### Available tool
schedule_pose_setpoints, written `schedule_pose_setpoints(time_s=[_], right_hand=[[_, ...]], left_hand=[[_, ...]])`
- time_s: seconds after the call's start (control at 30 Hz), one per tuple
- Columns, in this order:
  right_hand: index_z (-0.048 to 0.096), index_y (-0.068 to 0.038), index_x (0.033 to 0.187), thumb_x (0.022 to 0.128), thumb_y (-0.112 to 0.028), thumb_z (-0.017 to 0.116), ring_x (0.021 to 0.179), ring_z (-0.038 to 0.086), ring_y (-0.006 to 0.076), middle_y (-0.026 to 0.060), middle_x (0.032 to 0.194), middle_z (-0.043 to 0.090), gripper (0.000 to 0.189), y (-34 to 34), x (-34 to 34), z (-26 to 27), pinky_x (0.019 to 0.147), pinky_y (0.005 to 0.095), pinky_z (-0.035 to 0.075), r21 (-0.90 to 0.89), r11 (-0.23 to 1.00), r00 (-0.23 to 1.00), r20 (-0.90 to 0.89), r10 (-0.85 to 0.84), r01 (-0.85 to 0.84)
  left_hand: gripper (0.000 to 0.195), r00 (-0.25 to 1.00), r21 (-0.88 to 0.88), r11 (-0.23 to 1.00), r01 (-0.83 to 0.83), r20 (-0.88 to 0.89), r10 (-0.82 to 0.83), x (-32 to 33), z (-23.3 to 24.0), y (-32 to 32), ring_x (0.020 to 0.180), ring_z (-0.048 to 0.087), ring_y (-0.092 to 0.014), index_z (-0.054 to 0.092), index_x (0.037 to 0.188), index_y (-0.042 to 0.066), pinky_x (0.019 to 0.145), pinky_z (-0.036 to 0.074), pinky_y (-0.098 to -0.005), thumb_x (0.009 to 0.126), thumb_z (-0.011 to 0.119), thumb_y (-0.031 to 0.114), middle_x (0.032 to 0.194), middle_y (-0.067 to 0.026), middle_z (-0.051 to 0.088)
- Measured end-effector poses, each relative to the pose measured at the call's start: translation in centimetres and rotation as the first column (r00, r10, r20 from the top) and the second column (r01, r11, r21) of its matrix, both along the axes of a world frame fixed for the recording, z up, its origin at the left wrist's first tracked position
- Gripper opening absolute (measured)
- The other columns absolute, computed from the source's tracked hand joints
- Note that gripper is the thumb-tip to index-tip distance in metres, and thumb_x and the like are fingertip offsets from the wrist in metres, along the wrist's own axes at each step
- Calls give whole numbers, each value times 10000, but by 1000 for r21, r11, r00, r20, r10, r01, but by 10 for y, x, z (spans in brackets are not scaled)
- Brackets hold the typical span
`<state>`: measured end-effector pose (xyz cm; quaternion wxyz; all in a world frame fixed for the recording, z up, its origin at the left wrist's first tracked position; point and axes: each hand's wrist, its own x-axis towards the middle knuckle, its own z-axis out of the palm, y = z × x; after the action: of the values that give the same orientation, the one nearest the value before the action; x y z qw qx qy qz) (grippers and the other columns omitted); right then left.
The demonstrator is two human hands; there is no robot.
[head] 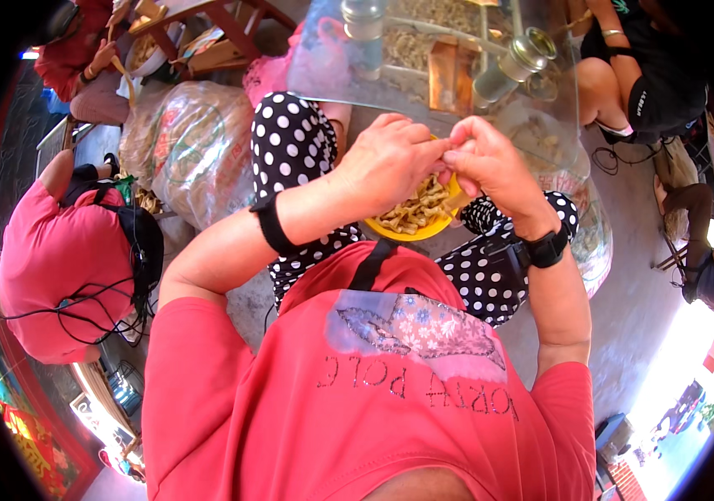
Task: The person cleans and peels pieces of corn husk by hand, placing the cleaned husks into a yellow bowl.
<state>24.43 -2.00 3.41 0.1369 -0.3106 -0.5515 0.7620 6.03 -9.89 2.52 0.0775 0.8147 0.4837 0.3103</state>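
Observation:
A yellow bowl (416, 235) heaped with tan, twisted strips of dried-looking food (410, 210) rests at my lap, between my knees. Over its far rim my left hand (388, 160) and my right hand (488, 160) meet, fingertips pinched together. Whatever small piece lies between the fingers is hidden by them. The right thumb points toward the left fingers. Both wrists wear black bands. Just beyond the hands is the near edge of a glass-topped table (394, 103).
Metal-lidded glass jars (494, 78) and a wooden box (447, 72) appear at the table. Large plastic sacks (200, 150) stand at left, another sack (594, 232) at right. People sit nearby: one in pink (69, 269) at left, others at upper left and right.

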Motion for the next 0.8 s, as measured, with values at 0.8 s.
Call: schedule_pose_setpoints(time_s=[0.8], right_hand=[[566,-34,936,908,-133,604,490,446,34,-5,657,553,109,-13,-8,-35,427,149,343,-345,864,909,-69,-412,365]], left_hand=[[121,454,-438,867,238,839,299,5,-8,-5,1028,609,-190,576,967,65,1070,270,-473,944,487,143,1073,-65,649]])
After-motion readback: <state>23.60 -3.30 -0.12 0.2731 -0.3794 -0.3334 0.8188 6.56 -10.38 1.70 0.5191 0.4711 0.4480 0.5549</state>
